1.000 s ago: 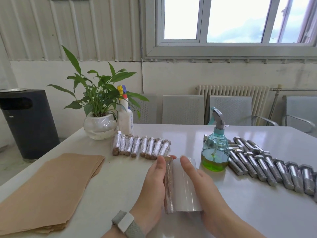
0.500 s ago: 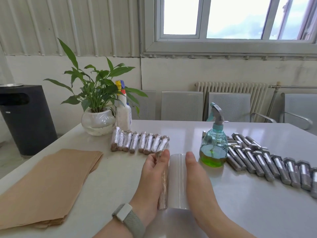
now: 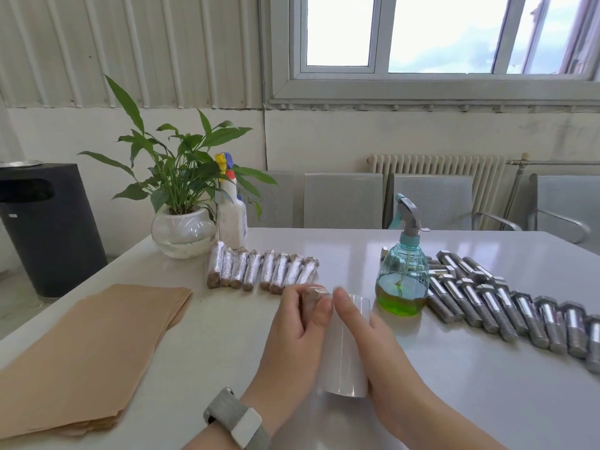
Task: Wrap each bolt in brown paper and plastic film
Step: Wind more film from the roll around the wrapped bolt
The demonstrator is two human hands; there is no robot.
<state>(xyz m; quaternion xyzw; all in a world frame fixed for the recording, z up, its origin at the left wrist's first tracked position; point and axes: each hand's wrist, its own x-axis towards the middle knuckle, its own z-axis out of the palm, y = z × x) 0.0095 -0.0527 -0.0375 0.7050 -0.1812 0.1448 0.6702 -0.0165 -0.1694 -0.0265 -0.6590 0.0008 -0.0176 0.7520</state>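
My left hand [image 3: 292,345] grips a bolt wrapped in brown paper [image 3: 312,295], of which only the far end shows above my fingers. Pressed against it on the right is a roll of clear plastic film [image 3: 345,365], lying on the white table [image 3: 487,401]. My right hand [image 3: 373,349] rests along the roll's right side, fingers stretched forward. A row of several wrapped bolts [image 3: 263,269] lies just beyond my hands. Several bare steel bolts [image 3: 506,306] lie in a row to the right. A stack of brown paper sheets [image 3: 87,352] sits at the left.
A green-filled spray bottle [image 3: 402,271] stands right of the film roll. A potted plant [image 3: 181,228] and a white spray bottle [image 3: 232,216] stand behind the wrapped bolts. Grey chairs [image 3: 344,199] line the far side, and a black bin [image 3: 45,222] stands left of the table.
My left hand has rolled the wrapped bolt up against the film roll and now covers most of it. Both hands slid slightly forward. The camera has tilted a little.
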